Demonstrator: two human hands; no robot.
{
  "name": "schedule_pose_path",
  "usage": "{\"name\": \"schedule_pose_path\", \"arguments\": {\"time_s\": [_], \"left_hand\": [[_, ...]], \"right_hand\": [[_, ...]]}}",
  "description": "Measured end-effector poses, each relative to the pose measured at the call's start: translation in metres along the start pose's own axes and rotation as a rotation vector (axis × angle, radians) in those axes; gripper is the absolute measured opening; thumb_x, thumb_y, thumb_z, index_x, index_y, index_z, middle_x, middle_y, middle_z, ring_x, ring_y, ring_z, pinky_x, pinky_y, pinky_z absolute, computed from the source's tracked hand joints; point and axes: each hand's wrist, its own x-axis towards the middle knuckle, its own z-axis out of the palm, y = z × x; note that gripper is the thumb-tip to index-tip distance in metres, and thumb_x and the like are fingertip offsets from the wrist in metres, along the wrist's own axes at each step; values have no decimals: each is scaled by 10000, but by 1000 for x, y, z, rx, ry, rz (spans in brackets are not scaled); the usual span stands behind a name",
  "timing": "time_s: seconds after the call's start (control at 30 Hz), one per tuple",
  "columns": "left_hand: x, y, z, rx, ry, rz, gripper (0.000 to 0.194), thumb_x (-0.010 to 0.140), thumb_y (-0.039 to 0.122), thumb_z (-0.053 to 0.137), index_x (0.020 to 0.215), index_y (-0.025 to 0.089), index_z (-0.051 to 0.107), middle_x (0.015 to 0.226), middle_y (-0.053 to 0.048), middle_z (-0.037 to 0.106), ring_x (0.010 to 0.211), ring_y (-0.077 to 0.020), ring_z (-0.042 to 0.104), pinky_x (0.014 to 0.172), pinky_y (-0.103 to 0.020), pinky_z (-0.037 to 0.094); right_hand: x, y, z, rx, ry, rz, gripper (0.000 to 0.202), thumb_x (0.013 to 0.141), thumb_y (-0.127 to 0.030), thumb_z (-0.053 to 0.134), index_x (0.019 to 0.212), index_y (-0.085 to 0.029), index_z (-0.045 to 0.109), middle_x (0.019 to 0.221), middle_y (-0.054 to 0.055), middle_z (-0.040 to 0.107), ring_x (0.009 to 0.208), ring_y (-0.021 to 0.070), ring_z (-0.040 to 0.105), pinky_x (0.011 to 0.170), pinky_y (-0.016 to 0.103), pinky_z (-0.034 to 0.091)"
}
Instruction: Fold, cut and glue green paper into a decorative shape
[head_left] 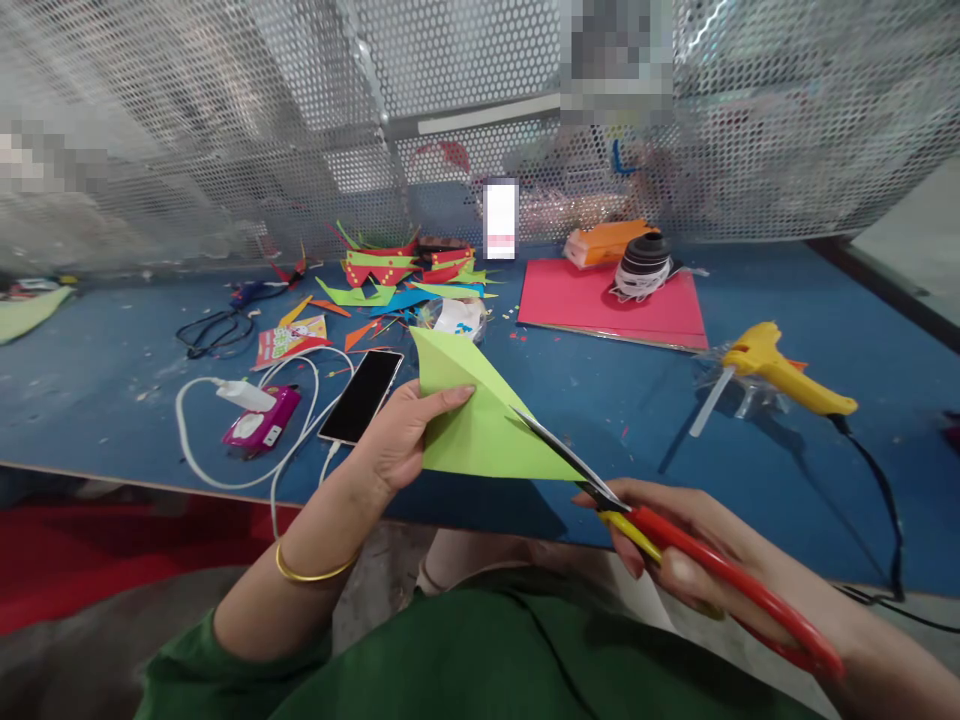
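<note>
A folded light green sheet [480,430] is pinched at its left side by my left hand [401,430], the thumb lying on top of the paper. My right hand [675,540] is closed round the red and yellow handles of a pair of scissors [574,460]. The scissor blades point up and left and lie along the slanting right edge of the green sheet. Beside my left hand a dark phone [364,397] lies on the blue table [585,380], with a white cable plugged into it.
A yellow glue gun [787,370] lies at the right, its black cord trailing down. Red sheets [562,300] bear a black and white coil [643,265]. Red cut-paper masks [381,266] and scraps are at the back. A purple socket [262,420] with looping cable sits left.
</note>
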Motion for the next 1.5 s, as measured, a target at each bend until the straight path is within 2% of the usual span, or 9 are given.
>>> {"name": "schedule_pose_path", "arguments": {"time_s": [0.13, 0.33, 0.6, 0.77, 0.93, 1.13, 1.3, 1.43, 1.5], "left_hand": [[-1, -3, -1, -6, -6, -25, 333, 588, 218, 885, 885, 135, 761, 856, -108, 795, 744, -270, 759, 700, -357, 637], [-4, -4, -2, 19, -21, -68, 343, 548, 198, 902, 854, 133, 760, 821, -96, 793, 714, -260, 754, 676, -346, 634], [-8, -7, 2, 10, -26, -81, 365, 549, 179, 902, 879, 111, 761, 827, -107, 792, 726, -259, 752, 674, -339, 627], [-10, -6, 2, 7, -48, -74, 376, 565, 175, 896, 910, 112, 760, 822, -102, 792, 723, -255, 754, 698, -345, 631], [-13, -3, 2, 14, -33, -71, 358, 570, 153, 887, 902, 112, 759, 812, -102, 790, 708, -255, 753, 674, -346, 633], [-14, -4, 2, 8, -15, -83, 316, 577, 163, 880, 866, 105, 766, 802, -109, 788, 684, -248, 746, 647, -343, 636], [-14, -4, 5, -9, 47, -53, 302, 591, 204, 879, 857, 118, 767, 775, -97, 785, 650, -233, 737, 620, -326, 628], [-16, -3, 7, 9, 45, -67, 310, 581, 207, 885, 851, 108, 768, 758, -108, 779, 662, -242, 739, 631, -331, 627], [-16, -2, 7, 22, 44, -64, 323, 576, 214, 893, 856, 110, 771, 765, -109, 781, 663, -241, 739, 633, -332, 626]], "right_hand": [[-2, 0, 1, 90, -40, -1, 646, 858, -710, 541, 1258, -203, 566, 796, 20, 566, 546, 83, 403, 451, 195, 361], [-3, -4, 2, 90, -48, -10, 590, 867, -720, 525, 1134, -198, 592, 788, 23, 572, 544, 83, 421, 472, 207, 388], [0, -10, 9, -47, 50, -2, 560, 868, -740, 502, 1032, -215, 607, 754, 12, 584, 542, 95, 470, 469, 220, 392], [4, -10, 9, -146, 44, -57, 420, 906, -626, 543, 1036, -236, 628, 671, -19, 532, 538, 115, 456, 471, 232, 397], [5, -6, 11, -156, 64, -83, 298, 908, -523, 582, 1006, -250, 650, 707, -25, 525, 537, 118, 452, 512, 254, 418], [3, 11, 14, -97, 40, -16, 318, 947, -480, 556, 1150, -241, 608, 715, -42, 516, 515, 82, 366, 444, 206, 324], [3, 15, 13, -106, 31, 5, 360, 952, -496, 543, 1201, -240, 592, 743, -37, 537, 524, 82, 402, 476, 207, 363], [3, 12, 14, -129, 48, -18, 379, 946, -472, 571, 1243, -238, 592, 828, -12, 616, 667, 114, 498, 615, 215, 432], [2, 11, 14, -144, 42, -12, 372, 946, -469, 572, 1236, -238, 600, 848, -12, 635, 625, 96, 472, 571, 200, 405]]}}
